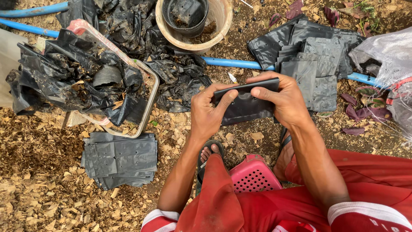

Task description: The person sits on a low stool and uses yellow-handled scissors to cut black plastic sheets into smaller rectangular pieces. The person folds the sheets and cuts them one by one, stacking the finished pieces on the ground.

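- Left hand (208, 112): grips the left end of a black plastic bag (246, 103), thumb laid across its face.
- Right hand (281, 101): fingers curled over the bag's top right edge, holding it.
- Black plastic bag: flat, with punched holes, held between both hands at centre, above the ground.
- Stack of flat bags (120, 159): near left, on wood chips.
- Second pile of bags (311, 60): far right.
- Tray (148, 101): left, heaped with crumpled black plastic.
- Bucket (193, 41): far centre.
- Pink stool (253, 174): near, under the person.

A flat stack of bags (119, 160) lies left of the stool (254, 175), a tray (148, 105) behind it.
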